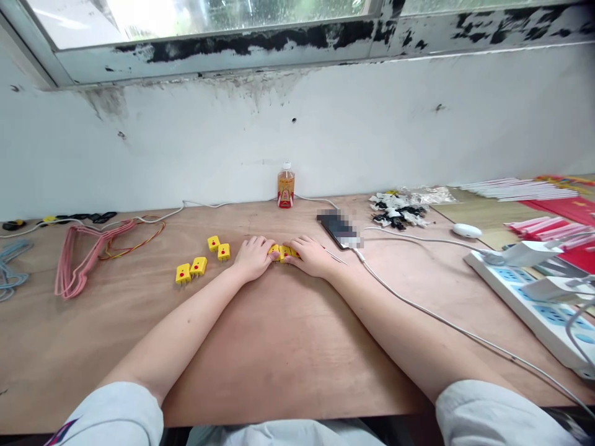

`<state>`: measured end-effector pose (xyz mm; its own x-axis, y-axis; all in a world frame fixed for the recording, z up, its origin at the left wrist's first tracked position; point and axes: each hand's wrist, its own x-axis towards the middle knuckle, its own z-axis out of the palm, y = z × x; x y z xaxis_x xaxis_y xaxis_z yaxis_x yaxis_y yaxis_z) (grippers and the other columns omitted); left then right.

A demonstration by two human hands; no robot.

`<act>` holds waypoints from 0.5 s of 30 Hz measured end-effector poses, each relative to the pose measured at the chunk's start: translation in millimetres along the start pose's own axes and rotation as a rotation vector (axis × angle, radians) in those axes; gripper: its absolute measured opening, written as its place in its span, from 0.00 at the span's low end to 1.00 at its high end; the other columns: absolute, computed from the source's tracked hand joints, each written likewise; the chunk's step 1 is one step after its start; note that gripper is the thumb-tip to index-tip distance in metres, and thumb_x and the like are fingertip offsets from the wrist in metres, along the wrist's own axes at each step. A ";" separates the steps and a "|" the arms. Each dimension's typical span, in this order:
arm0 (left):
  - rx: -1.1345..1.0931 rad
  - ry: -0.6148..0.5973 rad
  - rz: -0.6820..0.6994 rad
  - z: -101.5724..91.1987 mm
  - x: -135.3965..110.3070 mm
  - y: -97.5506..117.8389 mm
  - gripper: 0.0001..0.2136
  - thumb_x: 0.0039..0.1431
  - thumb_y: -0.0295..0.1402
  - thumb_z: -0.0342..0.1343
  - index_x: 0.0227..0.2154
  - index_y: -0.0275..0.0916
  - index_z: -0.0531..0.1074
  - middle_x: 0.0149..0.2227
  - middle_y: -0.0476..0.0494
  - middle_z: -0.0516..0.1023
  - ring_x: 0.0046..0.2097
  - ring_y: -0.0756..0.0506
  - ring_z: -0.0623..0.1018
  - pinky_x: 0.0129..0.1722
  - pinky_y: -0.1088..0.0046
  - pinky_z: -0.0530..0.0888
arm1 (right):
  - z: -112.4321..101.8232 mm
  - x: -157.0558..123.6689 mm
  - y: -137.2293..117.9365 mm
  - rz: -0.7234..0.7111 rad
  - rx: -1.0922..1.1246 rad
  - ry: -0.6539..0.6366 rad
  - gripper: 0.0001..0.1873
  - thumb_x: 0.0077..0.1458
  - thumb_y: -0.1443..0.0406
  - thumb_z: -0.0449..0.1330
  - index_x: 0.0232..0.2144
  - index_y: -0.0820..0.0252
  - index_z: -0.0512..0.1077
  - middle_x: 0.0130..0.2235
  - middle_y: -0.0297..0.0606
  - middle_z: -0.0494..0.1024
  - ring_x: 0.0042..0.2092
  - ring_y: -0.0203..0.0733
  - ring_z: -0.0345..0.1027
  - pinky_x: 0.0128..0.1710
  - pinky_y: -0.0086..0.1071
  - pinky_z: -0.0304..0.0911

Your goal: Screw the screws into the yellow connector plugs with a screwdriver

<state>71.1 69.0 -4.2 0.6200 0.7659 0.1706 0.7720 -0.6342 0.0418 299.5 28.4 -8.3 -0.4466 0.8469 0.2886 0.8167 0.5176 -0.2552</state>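
Observation:
Both hands meet at the middle of the table. My left hand (253, 257) is closed on a yellow plug (273, 253) with a red spot. My right hand (310, 255) grips another yellow plug (288, 252), its end touching or almost touching the first one; fingers hide much of both. Left of my left hand are several loose yellow plugs, each with a red dot and metal prongs: a rear one (213, 243), one beside it (224, 252), and a nearer pair (190, 270). A thin rod or wire (335, 256) lies just right of my right hand.
A phone (337, 228) on a white cable lies right of my hands. Behind stands a drink bottle (286, 186). Pink hangers (77, 263) lie left. Black and white pieces (400, 209) are at the back right, a power strip (534, 310) at the right edge.

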 end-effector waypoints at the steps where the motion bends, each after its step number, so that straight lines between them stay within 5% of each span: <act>1: 0.002 0.002 0.007 0.6 4.4 -3.1 0.19 0.76 0.46 0.44 0.58 0.43 0.71 0.54 0.38 0.77 0.56 0.37 0.74 0.55 0.57 0.69 | 1.1 3.2 2.9 -0.002 -0.014 -0.006 0.23 0.70 0.51 0.57 0.57 0.60 0.73 0.53 0.48 0.81 0.56 0.54 0.71 0.57 0.45 0.63; 10: 0.058 0.012 -0.015 2.8 29.0 -22.1 0.23 0.76 0.45 0.41 0.60 0.39 0.70 0.59 0.33 0.75 0.61 0.34 0.71 0.60 0.53 0.68 | 9.6 40.1 19.0 -0.026 -0.046 -0.001 0.24 0.72 0.51 0.53 0.61 0.57 0.73 0.57 0.47 0.79 0.59 0.53 0.69 0.61 0.45 0.60; 15: 0.131 0.097 -0.083 -9.7 21.5 -17.3 0.30 0.75 0.48 0.38 0.68 0.33 0.63 0.66 0.26 0.69 0.69 0.30 0.64 0.68 0.45 0.57 | 8.6 39.6 17.6 0.017 -0.088 0.074 0.23 0.74 0.54 0.50 0.63 0.55 0.72 0.62 0.47 0.75 0.63 0.56 0.64 0.62 0.49 0.57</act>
<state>69.7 95.4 8.3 0.5414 0.7975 0.2662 0.8358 -0.5448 -0.0679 293.0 72.0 -9.3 -0.4070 0.8425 0.3530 0.8541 0.4880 -0.1799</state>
